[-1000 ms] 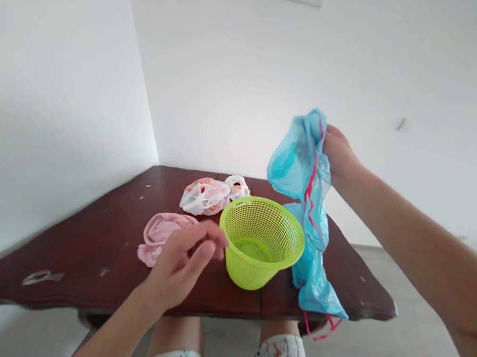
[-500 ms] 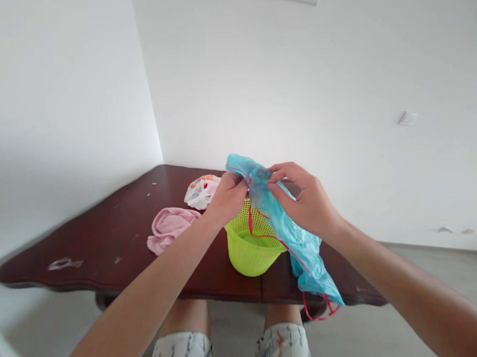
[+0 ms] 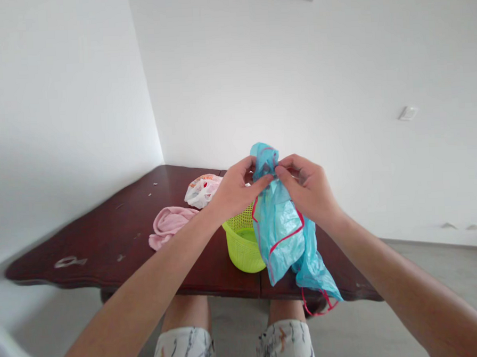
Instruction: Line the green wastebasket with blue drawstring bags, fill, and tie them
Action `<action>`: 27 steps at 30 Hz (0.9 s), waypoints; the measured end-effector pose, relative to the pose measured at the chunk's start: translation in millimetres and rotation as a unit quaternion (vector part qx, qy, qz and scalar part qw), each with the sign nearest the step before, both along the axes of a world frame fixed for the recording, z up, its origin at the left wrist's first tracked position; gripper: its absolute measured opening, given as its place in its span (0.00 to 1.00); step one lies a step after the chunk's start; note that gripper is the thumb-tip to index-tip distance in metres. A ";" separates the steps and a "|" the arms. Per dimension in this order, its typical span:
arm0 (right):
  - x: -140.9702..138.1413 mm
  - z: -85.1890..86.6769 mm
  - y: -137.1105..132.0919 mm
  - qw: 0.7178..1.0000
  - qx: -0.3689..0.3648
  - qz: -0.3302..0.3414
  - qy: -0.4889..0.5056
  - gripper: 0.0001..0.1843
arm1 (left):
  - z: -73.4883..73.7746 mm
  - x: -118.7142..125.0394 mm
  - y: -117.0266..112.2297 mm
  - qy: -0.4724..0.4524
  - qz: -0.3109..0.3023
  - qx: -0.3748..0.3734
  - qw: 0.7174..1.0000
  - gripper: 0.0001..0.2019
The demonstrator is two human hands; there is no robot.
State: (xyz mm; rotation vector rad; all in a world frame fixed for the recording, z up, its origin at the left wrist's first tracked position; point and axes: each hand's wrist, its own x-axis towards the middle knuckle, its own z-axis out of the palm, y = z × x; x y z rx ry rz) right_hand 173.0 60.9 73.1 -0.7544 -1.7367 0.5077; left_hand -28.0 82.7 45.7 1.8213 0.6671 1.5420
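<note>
A thin blue plastic bag with red drawstrings hangs from both my hands above the table. My left hand pinches its gathered upper part from the left, thumb pointing right. From the other side my right hand grips the same part, thumb and fingers close to the left thumb. The bag's lower end droops past the table's front edge, a red string loop dangling there. Behind the bag stands a lime-green mesh basket, its right side hidden.
A dark red-brown wooden table fills the corner between white walls. On it, left of the basket, lie a folded pink cloth and a crumpled white plastic bag. My knees are beneath the front edge.
My left hand has moved right, closer to my right hand. The blue bag's top has shifted right, and its body now hangs lower and covers more of the basket.
</note>
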 end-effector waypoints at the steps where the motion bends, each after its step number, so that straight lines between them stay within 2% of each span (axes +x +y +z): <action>1: 4.5 1.5 5.1 0.999 -0.019 0.001 0.029 0.20 | 0.4 -4.8 1.7 -0.019 -0.023 -0.023 0.999 0.13; 4: 22.5 8.0 22.0 0.986 -0.110 0.020 0.125 0.27 | 5.0 -22.1 6.7 -0.083 -0.073 -0.099 0.989 0.19; 7: 38.4 16.1 36.0 0.963 -0.200 0.031 0.181 0.26 | 13.8 -34.5 9.8 -0.121 -0.110 -0.159 0.974 0.24; 9: 45.9 23.2 43.0 0.952 -0.233 0.027 0.197 0.25 | 20.7 -38.9 10.9 -0.108 -0.119 -0.186 0.969 0.27; 11: 52.3 32.3 48.1 0.951 -0.237 0.020 0.197 0.26 | 27.7 -43.0 12.6 -0.071 -0.115 -0.192 0.972 0.30; 13: 59.6 43.1 51.3 0.965 -0.198 0.005 0.170 0.26 | 34.3 -49.8 16.6 -0.007 -0.090 -0.161 0.983 0.31; 16: 73.3 58.5 52.0 0.992 -0.078 -0.039 0.093 0.22 | 43.5 -66.9 26.6 0.109 0.031 -0.059 0.992 0.26; 18: 82.3 65.5 50.5 0.997 -0.014 -0.069 0.033 0.20 | 49.7 -80.3 31.8 0.168 0.126 -0.011 0.978 0.18; 20: 89.0 68.9 48.4 0.996 0.020 -0.084 -0.012 0.17 | 56.6 -91.5 31.4 0.201 0.188 0.000 0.961 0.11; 23: 92.5 70.9 44.9 0.991 0.077 -0.103 -0.031 0.11 | 70.8 -100.9 18.2 0.192 0.218 -0.034 0.956 0.12; 27: 89.9 80.7 41.6 0.980 0.144 -0.131 0.029 0.09 | 96.7 -102.3 -6.1 0.098 0.190 -0.100 0.972 0.18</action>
